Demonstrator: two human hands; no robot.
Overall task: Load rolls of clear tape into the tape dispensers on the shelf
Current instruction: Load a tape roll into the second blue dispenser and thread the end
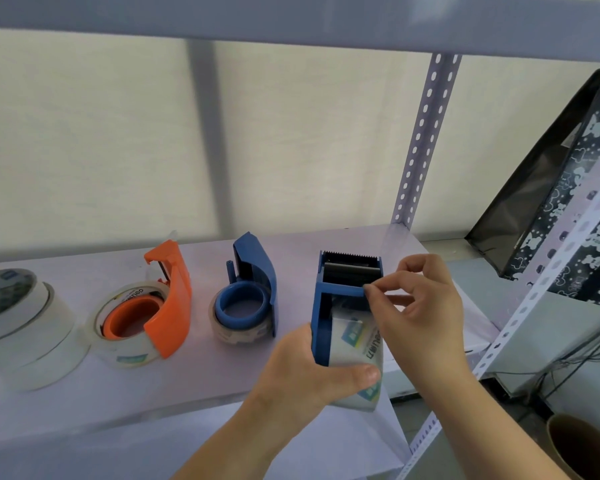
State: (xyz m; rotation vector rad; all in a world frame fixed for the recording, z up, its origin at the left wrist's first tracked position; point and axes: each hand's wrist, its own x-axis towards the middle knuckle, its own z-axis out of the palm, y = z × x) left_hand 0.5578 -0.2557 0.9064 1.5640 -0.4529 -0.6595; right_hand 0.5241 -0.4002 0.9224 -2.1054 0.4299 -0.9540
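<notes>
Two forearms rise from the bottom edge toward a blue dispenser held right of centre, over the front of the white shelf. Gripping it from the left, the left hand has its thumb pressed across a clear tape roll seated in the dispenser's body. Just right of that, the right hand has thumb and forefinger pinched together on the tape's end, beside the dispenser's crossbar and below its toothed blade at the top.

Left of this, at centre frame, a second blue dispenser lies on the shelf with tape around its hub. Further left lies an orange dispenser, loaded with a clear roll too. At the left edge stands a stack of spare rolls.

A perforated post rises behind the held dispenser, and a black patterned bag leans at upper right.
</notes>
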